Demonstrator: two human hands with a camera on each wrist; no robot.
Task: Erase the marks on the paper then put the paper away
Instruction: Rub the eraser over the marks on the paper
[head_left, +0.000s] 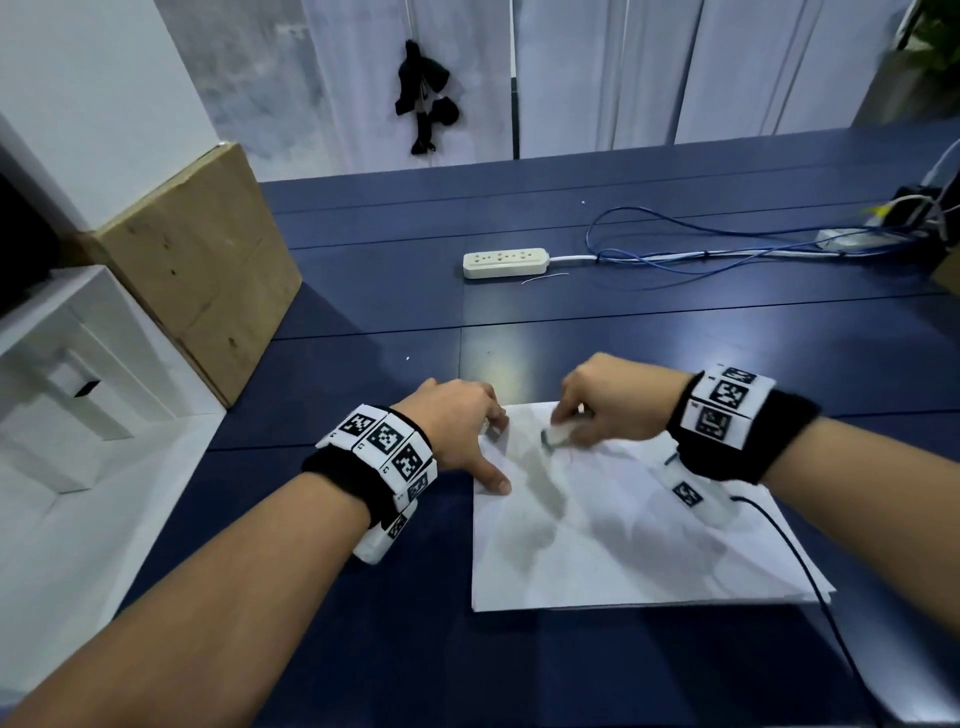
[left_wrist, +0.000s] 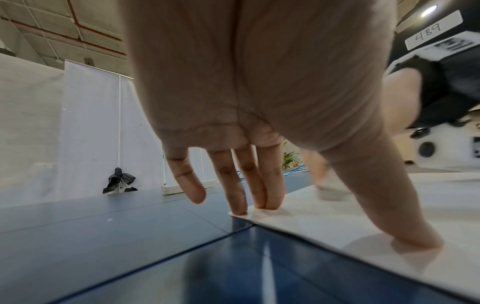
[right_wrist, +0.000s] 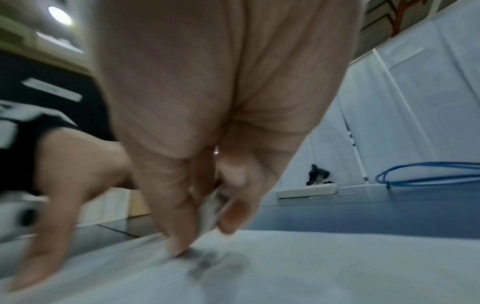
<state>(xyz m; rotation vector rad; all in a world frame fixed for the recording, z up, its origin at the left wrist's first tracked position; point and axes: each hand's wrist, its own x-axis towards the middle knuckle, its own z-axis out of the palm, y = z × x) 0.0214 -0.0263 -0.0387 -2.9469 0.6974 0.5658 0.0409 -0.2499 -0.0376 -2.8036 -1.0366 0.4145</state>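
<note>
A white sheet of paper (head_left: 623, 545) lies on the dark blue table (head_left: 363, 571) in front of me. My left hand (head_left: 488, 452) presses its far left corner flat, with straight fingers (left_wrist: 239, 197) and the thumb (left_wrist: 415, 236) on the left edge. My right hand (head_left: 563, 428) pinches a small white eraser (head_left: 558, 435) and holds it against the paper near the far edge. In the right wrist view the eraser (right_wrist: 210, 214) shows between thumb and fingers, above a smudged grey mark (right_wrist: 205, 265) on the paper (right_wrist: 324, 267). That view is blurred.
A white power strip (head_left: 505, 262) and blue cables (head_left: 701, 244) lie farther back on the table. At the left stand a cardboard box (head_left: 208, 291) and a white cabinet (head_left: 67, 374). A black wire (head_left: 800, 551) from my right wrist crosses the paper's right side.
</note>
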